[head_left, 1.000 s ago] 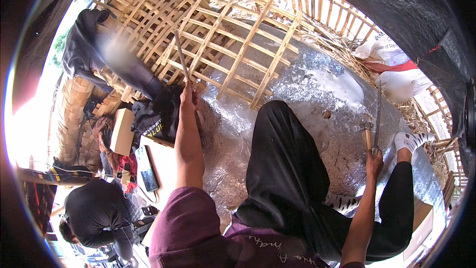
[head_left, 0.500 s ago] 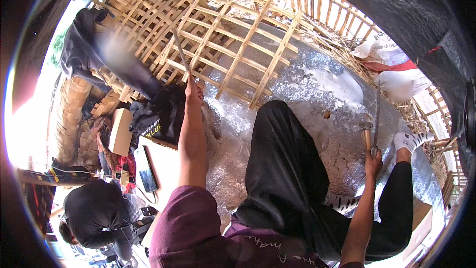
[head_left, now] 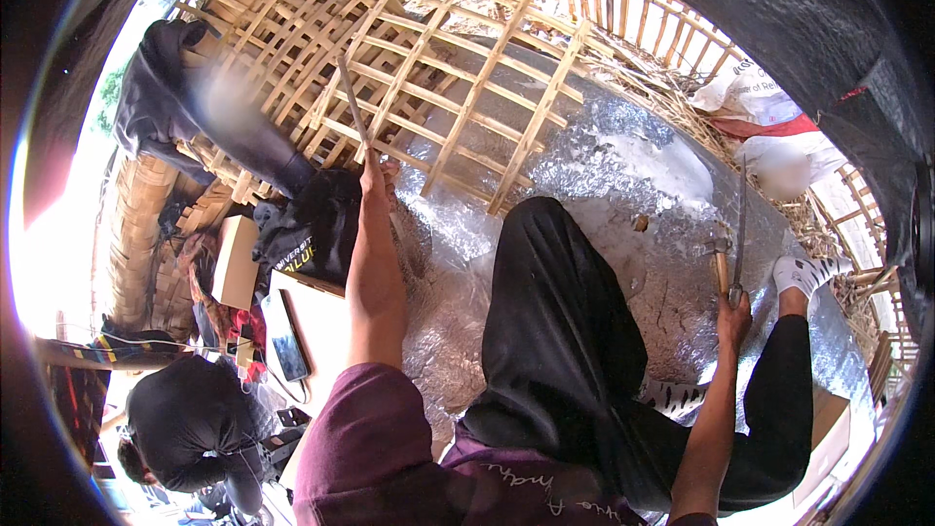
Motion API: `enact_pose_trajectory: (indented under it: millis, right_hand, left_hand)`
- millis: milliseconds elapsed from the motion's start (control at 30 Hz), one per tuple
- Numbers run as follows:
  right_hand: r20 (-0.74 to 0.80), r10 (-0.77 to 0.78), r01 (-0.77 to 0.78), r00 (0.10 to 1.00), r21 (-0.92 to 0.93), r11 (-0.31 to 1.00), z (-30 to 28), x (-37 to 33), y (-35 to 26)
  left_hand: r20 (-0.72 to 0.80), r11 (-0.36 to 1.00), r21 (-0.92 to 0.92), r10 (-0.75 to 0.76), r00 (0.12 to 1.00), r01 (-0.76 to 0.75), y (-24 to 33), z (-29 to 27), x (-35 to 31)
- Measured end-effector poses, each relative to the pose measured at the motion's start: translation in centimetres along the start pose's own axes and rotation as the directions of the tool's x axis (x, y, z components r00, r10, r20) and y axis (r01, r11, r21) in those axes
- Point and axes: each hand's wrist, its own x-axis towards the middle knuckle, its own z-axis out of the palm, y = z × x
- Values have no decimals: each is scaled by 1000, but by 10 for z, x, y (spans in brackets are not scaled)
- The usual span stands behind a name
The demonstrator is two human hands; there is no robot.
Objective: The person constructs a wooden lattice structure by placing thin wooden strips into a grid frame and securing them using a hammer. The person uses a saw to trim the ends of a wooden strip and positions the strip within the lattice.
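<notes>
My left hand (head_left: 378, 180) is closed around the lower end of a narrow grey-brown stick (head_left: 352, 97), which points up and away over a bamboo lattice (head_left: 497, 88). Part of that hand is turned from view. On the far right, my right hand (head_left: 733, 317) grips a hammer (head_left: 721, 268) with a pale wooden handle, together with a long, narrow metal blade (head_left: 742, 224) like a machete. Both tools stick up from the fist, side by side. The lattice of crossed bamboo slats lies ahead of me, its near edge over the shiny silver sheet (head_left: 575, 175).
A person in dark clothes (head_left: 166, 88) is at the far left, another (head_left: 190, 419) bends at the lower left. Close to my left arm are a phone (head_left: 286, 341) and a black bag (head_left: 312, 234). Straw (head_left: 682, 102) and a bamboo fence (head_left: 653, 19) border the sheet.
My left hand and the stick have shifted slightly left. My right hand still holds the hammer and blade in nearly the same place.
</notes>
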Motion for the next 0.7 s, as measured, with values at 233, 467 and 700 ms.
enact_pose_trajectory:
  millis: [233,467,700]
  right_hand:
    - [-10,6,-6,1000,26,1000,4,0,3]
    - [-63,-47,49,997,28,998,-1,-4,-4]
    - [-61,-75,80,995,81,993,6,3,10]
  left_hand:
    - [-7,997,74,1,1000,-1,-5,0,11]
    - [22,989,142,-51,998,48,-1,1,0]
    - [29,981,158,-115,993,109,5,-2,-5]
